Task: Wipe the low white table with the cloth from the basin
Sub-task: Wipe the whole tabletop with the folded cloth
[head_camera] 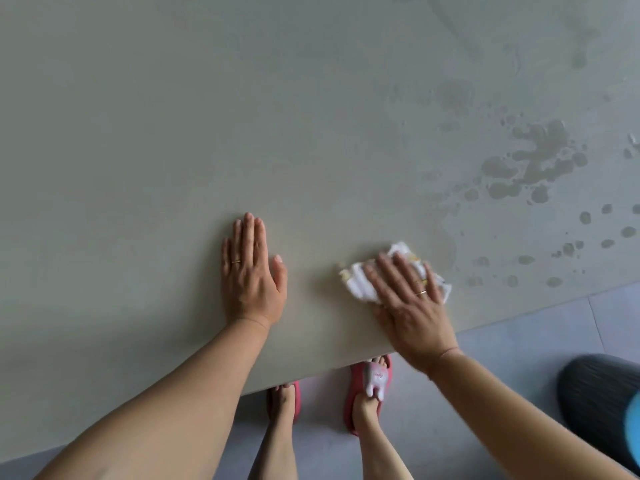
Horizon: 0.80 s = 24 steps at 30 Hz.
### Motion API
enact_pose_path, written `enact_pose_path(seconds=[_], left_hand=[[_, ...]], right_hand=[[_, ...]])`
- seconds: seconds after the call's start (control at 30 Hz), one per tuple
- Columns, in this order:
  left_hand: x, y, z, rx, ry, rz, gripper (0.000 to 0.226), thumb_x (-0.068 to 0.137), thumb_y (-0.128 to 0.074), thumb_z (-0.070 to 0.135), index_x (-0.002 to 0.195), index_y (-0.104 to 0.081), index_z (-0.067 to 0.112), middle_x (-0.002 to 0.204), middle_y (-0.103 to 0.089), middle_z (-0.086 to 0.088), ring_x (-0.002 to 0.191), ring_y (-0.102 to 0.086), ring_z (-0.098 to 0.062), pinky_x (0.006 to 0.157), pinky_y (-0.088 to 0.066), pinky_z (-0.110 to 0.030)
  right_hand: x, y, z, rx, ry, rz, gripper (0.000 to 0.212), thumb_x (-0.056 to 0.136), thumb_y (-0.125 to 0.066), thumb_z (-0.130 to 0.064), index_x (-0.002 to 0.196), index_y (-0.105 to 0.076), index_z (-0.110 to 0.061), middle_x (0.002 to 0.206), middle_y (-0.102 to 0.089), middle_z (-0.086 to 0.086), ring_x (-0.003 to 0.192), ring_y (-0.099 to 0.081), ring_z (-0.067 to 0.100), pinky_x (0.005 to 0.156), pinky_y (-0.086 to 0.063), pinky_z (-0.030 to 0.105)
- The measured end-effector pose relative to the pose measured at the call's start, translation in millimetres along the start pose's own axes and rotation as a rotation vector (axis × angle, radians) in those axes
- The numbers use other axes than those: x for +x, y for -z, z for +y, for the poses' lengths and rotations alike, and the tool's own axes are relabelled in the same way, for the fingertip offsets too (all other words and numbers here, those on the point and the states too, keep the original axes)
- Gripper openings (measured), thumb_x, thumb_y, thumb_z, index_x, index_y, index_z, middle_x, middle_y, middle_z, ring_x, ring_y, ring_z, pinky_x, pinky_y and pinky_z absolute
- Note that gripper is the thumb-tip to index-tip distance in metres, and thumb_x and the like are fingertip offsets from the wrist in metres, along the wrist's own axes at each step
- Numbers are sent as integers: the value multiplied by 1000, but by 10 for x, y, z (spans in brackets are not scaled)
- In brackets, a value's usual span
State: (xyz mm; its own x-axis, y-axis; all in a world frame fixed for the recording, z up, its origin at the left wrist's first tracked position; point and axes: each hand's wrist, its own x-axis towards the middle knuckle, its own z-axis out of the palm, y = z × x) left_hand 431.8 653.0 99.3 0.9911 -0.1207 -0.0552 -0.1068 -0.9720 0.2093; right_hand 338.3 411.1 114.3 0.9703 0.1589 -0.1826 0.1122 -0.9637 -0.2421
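Surface: low white table [138, 150], water droplets [533, 168] beyond the right fingertips.
Right hand [408, 299]: fingers flat, pressing the white cloth [356, 282].
Left hand [251, 271]: flat, empty.
Risk: bunched cloth may smear droplets.

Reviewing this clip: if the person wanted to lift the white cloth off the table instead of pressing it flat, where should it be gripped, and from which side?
Best at the bunched far edge of the cloth, which pokes out beyond the right hand's fingers; pinch it from above. The cloth lies crumpled on the table, so its raised folds give purchase. The left hand rests flat beside it, apart from it.
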Motion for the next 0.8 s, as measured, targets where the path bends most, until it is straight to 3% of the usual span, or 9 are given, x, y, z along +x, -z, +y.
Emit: enact_pose_path(seconds=[0.1,0.17,0.3,0.43,0.53,0.67,0.8], left_hand=[[-1,-5,12,6,10,2,61,90,-30,30,145,-30,3,153,-27,-14,142,-25,-29,116,-19,-44],[-7,-3,18,8,9,-3,61,90,-30,29,145,-30,2,153,-27,-14,142,-25,-30,116,-20,-45],[-11,23,28,19,10,-19,61,90,-28,28,144,-30,1,153,-28,-16,141,-26,-32,115,-21,-47],[-7,53,37,31,8,-55,62,91,-24,30,145,-29,0,153,-26,-17,142,-25,-32,116,-19,-47],[-8,56,25,52,5,-73,63,91,-22,32,145,-28,1,153,-25,-17,142,-24,-32,117,-14,-46],[-50,84,142,10,60,-72,60,93,-30,28,146,-26,1,155,-22,-16,143,-21,-32,117,-9,-45],[-188,172,621,-157,47,-92,54,93,-48,14,143,-32,0,153,-25,-17,143,-22,-32,117,-10,-42]], right_hand=[[-37,-12,-76,112,-333,50,56,94,-29,-42,148,-21,-30,156,-21,-2,146,-6,17,117,2,47],[-79,-106,-435,163,-450,65,62,90,-33,-41,149,-19,-31,157,-15,-3,146,-4,18,116,5,48],[-421,-313,-1080,67,-64,4,69,86,-50,-36,149,-23,-29,157,-18,-4,146,-12,23,113,-8,53],[-513,-229,-656,-26,170,-39,58,90,-46,-38,146,-31,-30,153,-30,-5,143,-23,21,113,-15,49],[-543,-57,-43,-27,21,-23,59,90,-41,-43,145,-31,-28,151,-34,0,141,-27,24,113,-16,49],[-629,127,410,48,-232,-44,63,90,-37,-48,148,-25,-26,155,-19,-3,146,-9,20,117,-6,50],[-495,210,228,308,-398,89,46,96,-47,-16,141,-41,-24,152,-31,-3,144,-11,14,118,-2,46]])
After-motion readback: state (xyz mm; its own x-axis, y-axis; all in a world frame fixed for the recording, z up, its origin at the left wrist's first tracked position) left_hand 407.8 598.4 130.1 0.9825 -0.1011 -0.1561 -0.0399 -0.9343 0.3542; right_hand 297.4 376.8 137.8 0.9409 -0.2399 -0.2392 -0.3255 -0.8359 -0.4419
